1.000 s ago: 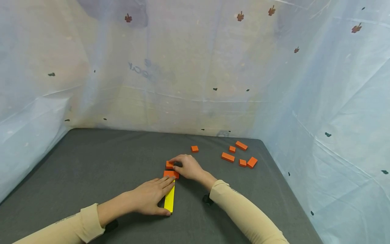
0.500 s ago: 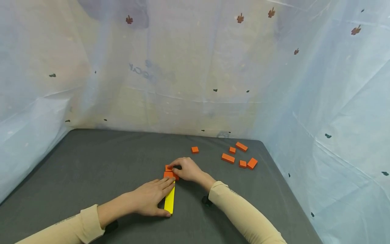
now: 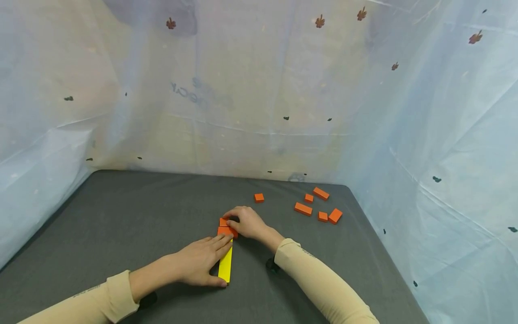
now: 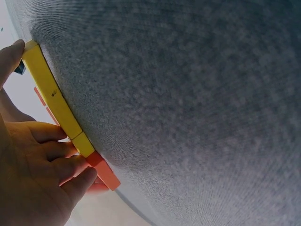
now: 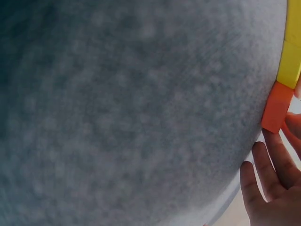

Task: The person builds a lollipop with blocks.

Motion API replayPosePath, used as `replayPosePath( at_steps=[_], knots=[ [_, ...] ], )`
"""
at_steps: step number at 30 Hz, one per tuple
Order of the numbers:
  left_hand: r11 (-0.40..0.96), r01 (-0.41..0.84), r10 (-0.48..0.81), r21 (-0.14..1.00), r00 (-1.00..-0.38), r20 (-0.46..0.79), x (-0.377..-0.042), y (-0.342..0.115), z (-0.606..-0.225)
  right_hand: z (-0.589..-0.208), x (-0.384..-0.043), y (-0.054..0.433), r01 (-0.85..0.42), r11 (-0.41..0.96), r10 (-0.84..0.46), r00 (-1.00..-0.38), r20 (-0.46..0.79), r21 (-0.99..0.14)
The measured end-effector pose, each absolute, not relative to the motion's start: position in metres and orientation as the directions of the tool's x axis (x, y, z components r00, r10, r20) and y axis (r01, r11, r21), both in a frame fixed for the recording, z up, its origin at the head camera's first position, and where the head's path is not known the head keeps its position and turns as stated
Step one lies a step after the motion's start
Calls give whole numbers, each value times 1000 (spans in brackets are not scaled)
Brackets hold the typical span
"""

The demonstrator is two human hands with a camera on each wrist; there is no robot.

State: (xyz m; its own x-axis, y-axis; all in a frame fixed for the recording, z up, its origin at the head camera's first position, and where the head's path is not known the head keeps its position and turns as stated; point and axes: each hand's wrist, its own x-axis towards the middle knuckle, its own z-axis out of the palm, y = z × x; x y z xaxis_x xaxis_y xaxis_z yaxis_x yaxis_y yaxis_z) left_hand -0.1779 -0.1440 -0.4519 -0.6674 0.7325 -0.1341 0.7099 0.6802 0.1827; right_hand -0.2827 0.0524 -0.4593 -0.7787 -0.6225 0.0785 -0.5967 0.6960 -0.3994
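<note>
A long yellow block [image 3: 225,267] lies on the dark cloth, lengthwise away from me. In the left wrist view a short yellow block [image 4: 82,143] and an orange block [image 4: 103,172] continue its row. My left hand [image 3: 198,262] rests along the row, fingers extended, with the thumb at the yellow block's near end and fingertips by the orange pieces. My right hand [image 3: 248,222] holds an orange block [image 3: 223,222] at the far end between thumb and index finger, right against the orange piece [image 3: 223,231] behind it. Another orange piece at the right is partly covered by fingers.
A single small orange block [image 3: 259,198] lies beyond my right hand. Farther right are several loose orange blocks, among them a long one [image 3: 303,209] and a wider one [image 3: 335,216]. Plastic sheeting [image 3: 243,90] hangs behind the table [image 3: 141,216] and along its sides.
My right hand has brought the far orange block toward me, closing the gap to the orange piece at the row. My left hand has stayed in place.
</note>
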Motion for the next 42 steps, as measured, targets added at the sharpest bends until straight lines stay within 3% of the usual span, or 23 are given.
replayPosePath(
  at_steps=[25, 33, 42],
  knots=[
    [684, 709, 730, 174, -669, -141, -180, -143, -456, -460, -281, 53, -581, 701, -613, -787, 67, -414],
    [675, 712, 737, 192, -664, -129, -178, -144, -453, -455, -283, 64, -577, 648, -607, -786, 121, -498],
    [684, 699, 727, 206, -674, -128, -177, -143, -449, -446, -310, 95, -505, 679, -484, -854, 192, -533]
  ],
)
